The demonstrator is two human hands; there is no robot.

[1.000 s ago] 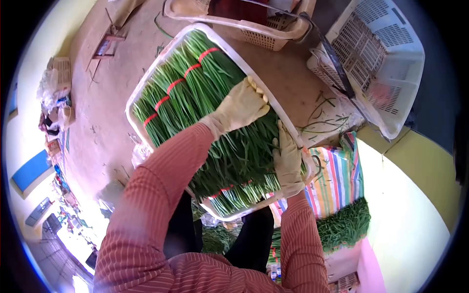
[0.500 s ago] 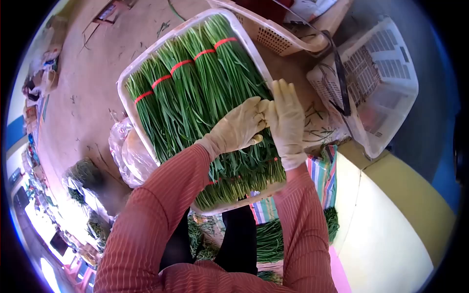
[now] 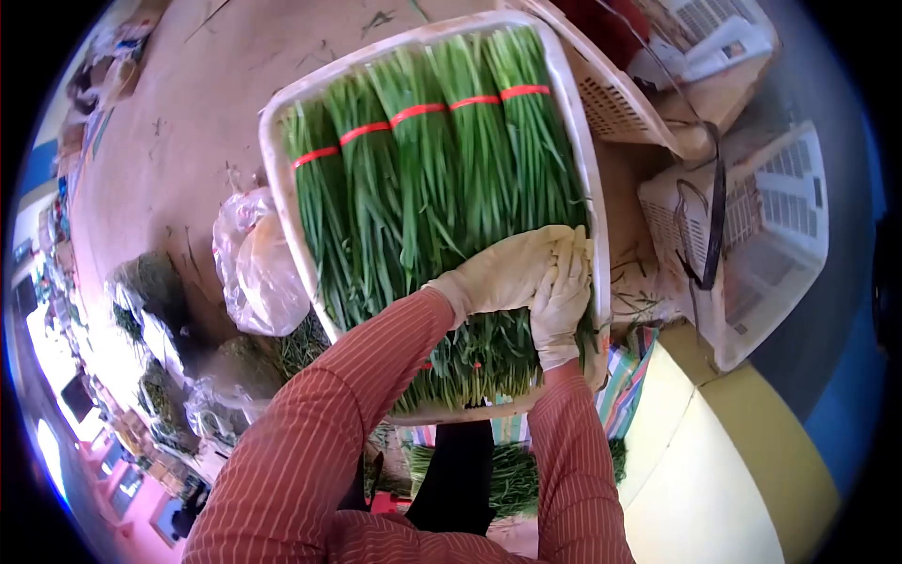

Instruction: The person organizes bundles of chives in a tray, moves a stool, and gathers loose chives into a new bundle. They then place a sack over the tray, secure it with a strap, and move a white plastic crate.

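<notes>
Bundles of long green chives (image 3: 423, 179), bound with red bands, lie side by side in a white plastic crate (image 3: 280, 179). At the near end, more chives (image 3: 479, 371) show their cut stems. My left hand (image 3: 512, 273), in a pale glove, rests on the leaves at the crate's right side, fingers reaching toward the rim. My right hand (image 3: 562, 310), also gloved, lies against it with its fingers stretched away from me. The hands overlap at the fingers, and both press on the chives near the right wall. Leaves under the palms are hidden.
A clear plastic bag (image 3: 263, 268) sits left of the crate. To the right are a beige perforated basket (image 3: 611, 103) and a white slatted crate (image 3: 780, 235). Loose greens (image 3: 512, 479) lie near my legs by a striped sheet (image 3: 625, 385). Bagged greens (image 3: 150, 291) stand at left.
My hands have moved down onto the chives at the crate's right side. The crate now appears straighter in view and a little farther right.
</notes>
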